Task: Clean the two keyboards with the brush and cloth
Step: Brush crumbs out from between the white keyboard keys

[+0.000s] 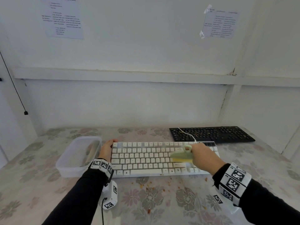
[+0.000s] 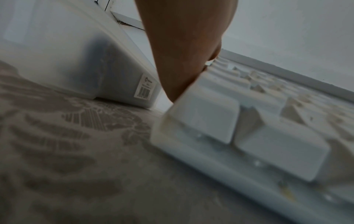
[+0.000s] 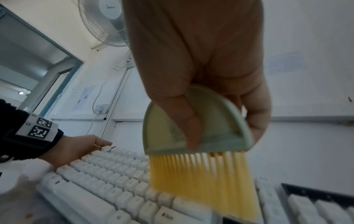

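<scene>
Bristles down on the keys: the right hand [image 1: 200,155] grips a small brush with a pale green half-round plastic handle and yellow bristles [image 3: 199,154], thumb laid across the handle's face and fingers wrapped round the back, and the bristle tips are on the right part of the white full-size keyboard [image 1: 146,159], near its enter key. In the head view the brush [image 1: 181,155] blurs, with a small loop at the top of the handle showing above the fingers. The white keyboard lies flat across the middle of the table covered in a grey-and-pink floral cloth [image 1: 40,184], its white cable [image 1: 186,133] running back over the black keyboard [image 1: 211,134], which sits behind it and to the right, against the wall, speckled with orange crumbs. More orange-brown crumbs [image 1: 155,185] lie scattered on the tablecloth just in front of the white keyboard.

Over on the other side, the left hand [image 1: 106,150] rests against the left end of the white keyboard, fingers reaching along its edge to the top corner; the left wrist view shows the palm edge [image 2: 184,53] pressed to the keyboard's side, fingers fairly straight, clutching nothing. Just beside that hand, touching or nearly touching the keyboard's end, stands a translucent rectangular plastic container [image 1: 68,161] with something pale inside, too hazy to name. The cleaning cloth cannot be picked out. Two printed paper sheets [image 1: 64,17] are taped on the white wall above.
</scene>
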